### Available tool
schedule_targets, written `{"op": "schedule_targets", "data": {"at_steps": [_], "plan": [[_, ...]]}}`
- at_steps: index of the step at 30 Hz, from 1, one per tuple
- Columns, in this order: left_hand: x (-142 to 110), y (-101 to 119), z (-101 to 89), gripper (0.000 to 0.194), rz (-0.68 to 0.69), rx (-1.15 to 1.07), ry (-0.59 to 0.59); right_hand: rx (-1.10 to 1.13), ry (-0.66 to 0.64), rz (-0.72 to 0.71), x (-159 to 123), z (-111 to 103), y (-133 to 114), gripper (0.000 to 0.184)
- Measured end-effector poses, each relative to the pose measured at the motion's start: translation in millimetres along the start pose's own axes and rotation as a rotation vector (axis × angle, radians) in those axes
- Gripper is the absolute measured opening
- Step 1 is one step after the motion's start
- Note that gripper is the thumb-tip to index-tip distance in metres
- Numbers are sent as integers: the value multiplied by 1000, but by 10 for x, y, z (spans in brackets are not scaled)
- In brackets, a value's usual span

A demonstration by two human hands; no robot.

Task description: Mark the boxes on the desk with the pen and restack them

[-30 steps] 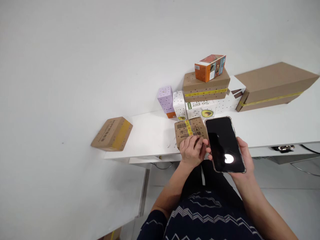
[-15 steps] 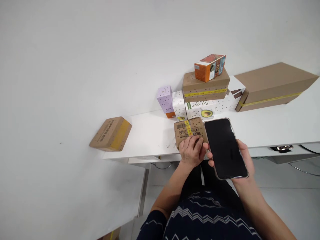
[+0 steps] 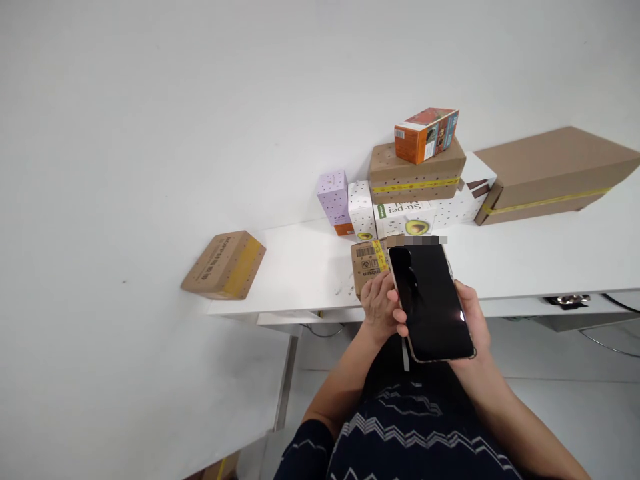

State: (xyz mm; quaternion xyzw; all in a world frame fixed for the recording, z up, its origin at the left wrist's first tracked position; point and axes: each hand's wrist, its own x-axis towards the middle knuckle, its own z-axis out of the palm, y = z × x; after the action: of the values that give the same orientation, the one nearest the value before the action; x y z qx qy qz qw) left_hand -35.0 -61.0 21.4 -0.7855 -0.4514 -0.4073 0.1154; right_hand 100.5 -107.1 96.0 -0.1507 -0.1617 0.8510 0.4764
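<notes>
My right hand is wrapped round a phone with a dark screen, held face up over the near edge of the white table. The phone now covers the right part of a small brown cardboard box with yellow tape and a barcode. My left hand rests with curled fingers on the near side of that box, holding it at the table edge.
Behind the small box stand a lilac carton, a white dotted carton and an avocado-printed box. A taped brown box carries an orange carton. A long brown box lies right; another brown box sits left.
My right hand has carried the phone left and slightly away from me, so it now overlaps the small brown box. My left hand has stayed on the box.
</notes>
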Motion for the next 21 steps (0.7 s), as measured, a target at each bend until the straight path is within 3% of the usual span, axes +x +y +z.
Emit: {"op": "schedule_targets", "data": {"at_steps": [4,13,16,21], "plan": [[88,36,-67,29,103,35,141,1,20,-15,1,3,-1,59],[116,38,-89,28,121,20,140,-106,70,-44,26,-86,-42,61],[127,52,-101,26,127,38,89,-147,181,-131,-36,-116,-150,58],[138,23,-143,31,111,192,-30,-333,504,-335,-124,-309,-424,51]]}}
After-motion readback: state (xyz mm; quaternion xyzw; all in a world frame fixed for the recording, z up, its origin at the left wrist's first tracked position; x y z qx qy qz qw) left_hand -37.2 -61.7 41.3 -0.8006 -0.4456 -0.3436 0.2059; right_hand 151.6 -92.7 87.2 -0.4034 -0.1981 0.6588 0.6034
